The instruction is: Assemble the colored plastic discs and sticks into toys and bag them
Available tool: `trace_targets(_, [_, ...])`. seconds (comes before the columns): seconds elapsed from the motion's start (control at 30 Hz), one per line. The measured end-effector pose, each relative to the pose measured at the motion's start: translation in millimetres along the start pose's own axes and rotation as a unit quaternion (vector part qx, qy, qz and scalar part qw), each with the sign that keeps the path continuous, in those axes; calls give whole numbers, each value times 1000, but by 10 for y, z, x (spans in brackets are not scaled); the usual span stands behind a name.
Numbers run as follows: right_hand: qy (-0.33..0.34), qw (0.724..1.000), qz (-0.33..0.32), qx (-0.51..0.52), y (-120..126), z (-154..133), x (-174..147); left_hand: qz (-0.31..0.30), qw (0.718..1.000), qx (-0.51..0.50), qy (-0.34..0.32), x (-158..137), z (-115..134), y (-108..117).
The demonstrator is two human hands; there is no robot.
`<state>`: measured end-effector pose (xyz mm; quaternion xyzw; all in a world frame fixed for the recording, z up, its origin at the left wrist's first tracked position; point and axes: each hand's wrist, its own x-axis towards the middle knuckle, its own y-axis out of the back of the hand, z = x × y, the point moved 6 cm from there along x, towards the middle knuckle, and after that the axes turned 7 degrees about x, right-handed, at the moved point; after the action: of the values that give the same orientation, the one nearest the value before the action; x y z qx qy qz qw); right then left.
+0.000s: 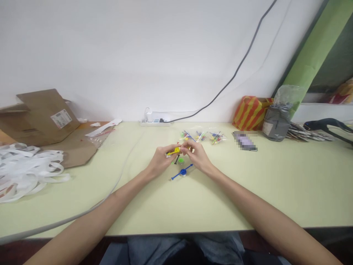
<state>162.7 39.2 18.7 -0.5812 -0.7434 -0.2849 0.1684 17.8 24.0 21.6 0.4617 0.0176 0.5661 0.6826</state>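
Observation:
Near the middle of the table, my left hand (pixel 161 159) is closed on a yellow arrow-shaped plastic spinner (pixel 176 150). Its fingers lie around the left part of the piece. My right hand (pixel 196 154) meets it from the other side, with thumb and fingertips pinched at the spinner's right end. Just below both hands, a blue arrow spinner (pixel 183 172) lies on the table on a clear round base. Between the hands are a small green round piece (pixel 181 160) and a black arrow (pixel 177 159), partly hidden by the fingers.
Behind my hands lie several clear bags of coloured spinners (pixel 216 137). A power strip (pixel 156 122) sits by the wall, with a dark cable rising right. A cardboard box (pixel 44 117) and white strips (pixel 27 169) occupy the left; a phone (pixel 245 141) and striped bag (pixel 250 112) the right.

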Motion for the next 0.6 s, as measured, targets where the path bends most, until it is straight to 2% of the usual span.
trace_targets(0.27, [50,997,24,-55,49,-26,-28,-10,999,2,-41,-33,114,-14])
trace_targets(0.4, [69,992,31,-99,33,-36,-52,-9,998,29,-55,-24,83,3])
trace_targets(0.6, [133,978,16,-161,3,-153,-78,17,995,66,-72,-3,46,79])
